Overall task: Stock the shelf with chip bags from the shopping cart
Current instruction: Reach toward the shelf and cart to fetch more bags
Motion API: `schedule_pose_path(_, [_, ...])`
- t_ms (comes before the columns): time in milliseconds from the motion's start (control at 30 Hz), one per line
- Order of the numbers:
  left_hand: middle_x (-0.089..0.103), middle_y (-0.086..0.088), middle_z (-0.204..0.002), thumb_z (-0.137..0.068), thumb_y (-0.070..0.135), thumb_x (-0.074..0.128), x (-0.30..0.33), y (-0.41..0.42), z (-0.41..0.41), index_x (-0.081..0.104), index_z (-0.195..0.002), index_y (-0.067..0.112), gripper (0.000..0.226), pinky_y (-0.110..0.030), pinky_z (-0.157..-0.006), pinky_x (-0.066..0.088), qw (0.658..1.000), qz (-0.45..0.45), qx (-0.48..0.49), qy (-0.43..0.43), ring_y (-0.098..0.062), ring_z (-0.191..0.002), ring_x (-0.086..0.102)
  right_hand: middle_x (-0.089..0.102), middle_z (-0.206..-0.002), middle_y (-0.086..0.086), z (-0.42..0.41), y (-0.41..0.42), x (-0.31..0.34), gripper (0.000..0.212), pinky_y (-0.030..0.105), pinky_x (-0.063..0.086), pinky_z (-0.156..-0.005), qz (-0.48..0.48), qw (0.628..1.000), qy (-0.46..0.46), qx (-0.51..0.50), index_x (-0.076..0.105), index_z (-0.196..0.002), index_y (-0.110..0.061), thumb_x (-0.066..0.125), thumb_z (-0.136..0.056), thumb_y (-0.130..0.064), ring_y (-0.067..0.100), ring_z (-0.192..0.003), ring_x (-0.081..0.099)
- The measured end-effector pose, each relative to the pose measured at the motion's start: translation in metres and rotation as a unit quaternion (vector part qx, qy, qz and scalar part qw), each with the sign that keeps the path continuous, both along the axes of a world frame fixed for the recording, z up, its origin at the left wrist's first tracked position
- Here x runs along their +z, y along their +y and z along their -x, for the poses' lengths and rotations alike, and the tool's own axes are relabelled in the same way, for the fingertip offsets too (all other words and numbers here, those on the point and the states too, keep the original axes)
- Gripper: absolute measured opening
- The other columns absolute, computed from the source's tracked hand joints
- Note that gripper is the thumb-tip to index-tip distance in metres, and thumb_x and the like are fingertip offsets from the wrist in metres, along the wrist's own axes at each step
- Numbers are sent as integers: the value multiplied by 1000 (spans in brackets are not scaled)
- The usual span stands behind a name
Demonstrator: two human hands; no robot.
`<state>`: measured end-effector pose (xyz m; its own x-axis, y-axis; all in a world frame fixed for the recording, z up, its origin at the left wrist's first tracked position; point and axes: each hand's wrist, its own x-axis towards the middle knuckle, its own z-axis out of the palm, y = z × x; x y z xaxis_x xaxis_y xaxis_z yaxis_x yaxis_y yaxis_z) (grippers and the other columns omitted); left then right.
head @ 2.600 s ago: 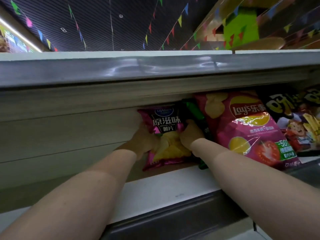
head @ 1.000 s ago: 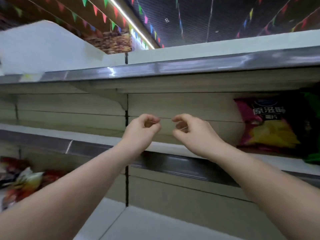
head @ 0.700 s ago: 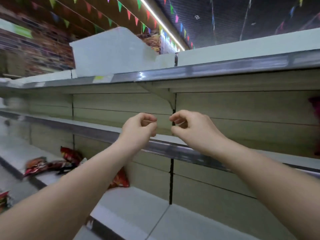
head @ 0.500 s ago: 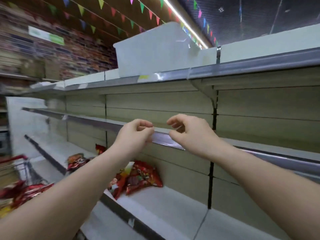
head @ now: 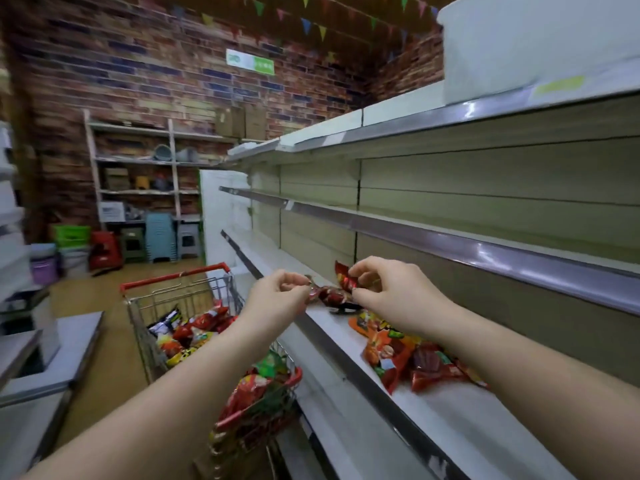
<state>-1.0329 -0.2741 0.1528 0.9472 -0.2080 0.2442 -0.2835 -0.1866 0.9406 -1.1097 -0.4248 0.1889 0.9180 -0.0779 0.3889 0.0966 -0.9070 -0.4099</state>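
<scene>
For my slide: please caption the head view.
Both empty hands turn toward the shopping cart full of chip bags.

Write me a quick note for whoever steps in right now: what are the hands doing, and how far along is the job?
Left hand: fingers loosely curled, holding nothing.
Right hand: the same, empty.
Cart: still full of chip bags, standing left of the shelves.
Done: a few bags lie on the low shelf.
Left: carry the cart's bags over; the upper shelves in view hold none.
</scene>
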Motion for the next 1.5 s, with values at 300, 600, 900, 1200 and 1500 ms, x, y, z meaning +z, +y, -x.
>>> schedule_pose_path(300, [61,-7,-90,-92,10,56,-26,29,-106,61,-98,14,8,-37,-78,53,991,-18,131,20,-18,-76,60,61,-117,-1,-147,9,-45,36,26,45,-89,-42,992,44,113,54,-126,-23,54,-90,-25,14,-104,56])
schedule_pose_path(600, [62,-6,-96,-93,14,57,-59,57,-186,60,-104,12,11,-35,-76,52,971,-23,226,78,-19,-83,63,60,-118,1,-272,16,-76,38,25,46,-83,-69,975,120,174,52,-129,-21,54,-91,-24,15,-101,56])
schedule_pose_path(900, [61,-5,-102,-95,16,53,-136,92,-271,57,-101,17,7,-28,-70,49,957,-42,243,150,-14,-79,58,58,-108,-3,-372,64,-143,34,23,43,-68,-75,956,208,195,55,-124,-23,55,-91,-26,13,-89,56])
schedule_pose_path(1200, [63,-7,-88,-93,16,56,-233,163,-413,58,-91,21,6,-32,-67,44,936,-12,225,272,-22,-76,57,60,-111,0,-511,146,-233,37,22,40,-74,-79,939,296,159,54,-126,-19,57,-89,-23,13,-94,54])
schedule_pose_path(1500, [59,-12,-118,-89,29,63,-321,188,-481,54,-112,17,28,-41,-95,48,884,-28,260,386,-30,-108,58,60,-122,9,-571,192,-320,46,37,49,-88,-45,905,408,109,41,-138,-17,50,-95,-30,23,-105,59])
